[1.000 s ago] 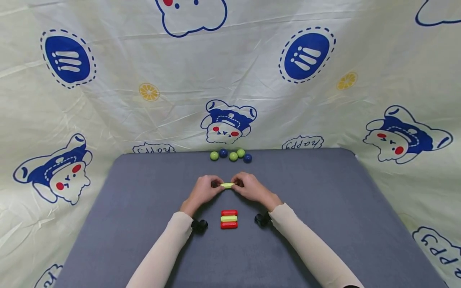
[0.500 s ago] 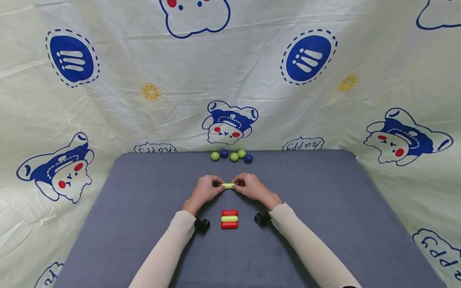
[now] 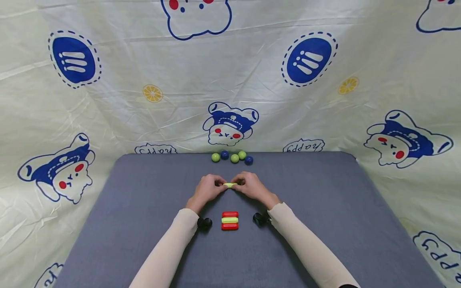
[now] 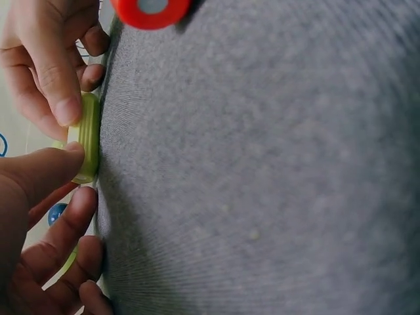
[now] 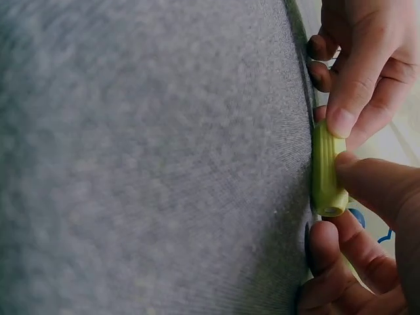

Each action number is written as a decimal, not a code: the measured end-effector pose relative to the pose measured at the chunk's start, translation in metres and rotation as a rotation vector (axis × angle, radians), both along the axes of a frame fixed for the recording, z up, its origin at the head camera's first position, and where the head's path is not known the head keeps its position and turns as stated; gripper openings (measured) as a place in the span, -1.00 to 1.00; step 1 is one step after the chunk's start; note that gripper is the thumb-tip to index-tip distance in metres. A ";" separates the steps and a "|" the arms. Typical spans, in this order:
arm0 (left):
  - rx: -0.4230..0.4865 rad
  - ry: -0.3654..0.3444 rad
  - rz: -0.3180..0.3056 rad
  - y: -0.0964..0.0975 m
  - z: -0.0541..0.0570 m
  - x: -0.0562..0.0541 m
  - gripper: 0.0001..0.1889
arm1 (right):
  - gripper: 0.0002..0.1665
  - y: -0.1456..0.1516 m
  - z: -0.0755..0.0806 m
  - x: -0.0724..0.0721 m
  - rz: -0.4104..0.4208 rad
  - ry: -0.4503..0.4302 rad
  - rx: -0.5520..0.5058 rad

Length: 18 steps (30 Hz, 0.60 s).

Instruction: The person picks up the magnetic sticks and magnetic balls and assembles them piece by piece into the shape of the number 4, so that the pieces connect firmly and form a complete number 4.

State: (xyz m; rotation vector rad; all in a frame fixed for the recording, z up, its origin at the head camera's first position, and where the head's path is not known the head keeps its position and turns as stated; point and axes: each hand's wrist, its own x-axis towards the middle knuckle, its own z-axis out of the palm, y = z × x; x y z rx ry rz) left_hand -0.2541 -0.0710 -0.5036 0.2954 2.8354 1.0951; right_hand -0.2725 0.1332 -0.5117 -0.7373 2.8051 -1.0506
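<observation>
Left hand [image 3: 207, 189] and right hand [image 3: 253, 187] pinch a lime bar [image 3: 230, 185] at its ends; a creased, printed pale sheet [image 3: 237, 72] hangs behind the grey cloth-topped table [image 3: 155, 192]; the lime bar is between three nearer bars [image 3: 230, 220], side by side, and five balls [image 3: 235, 159] by the far edge

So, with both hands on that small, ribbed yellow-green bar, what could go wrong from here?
The left hand and right hand pinch the ribbed yellow-green bar between thumbs and fingers, so it might slip if they move unevenly.

Glossy green and blue balls sit near the far edge of the grey cloth-covered table; a nudge might set one rolling.

Black wrist cameras flank the red and yellow-green bars and could knock them askew.
</observation>
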 end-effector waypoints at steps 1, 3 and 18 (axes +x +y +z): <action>0.001 0.000 -0.001 0.000 0.000 0.000 -0.86 | -0.84 0.000 0.000 0.000 0.002 0.004 -0.007; 0.004 -0.002 -0.006 0.001 0.000 0.000 -0.87 | -0.84 0.001 0.000 0.000 0.001 0.010 -0.015; 0.038 0.012 -0.085 -0.003 0.003 -0.006 -0.83 | -0.84 0.001 0.005 -0.002 -0.003 -0.018 -0.002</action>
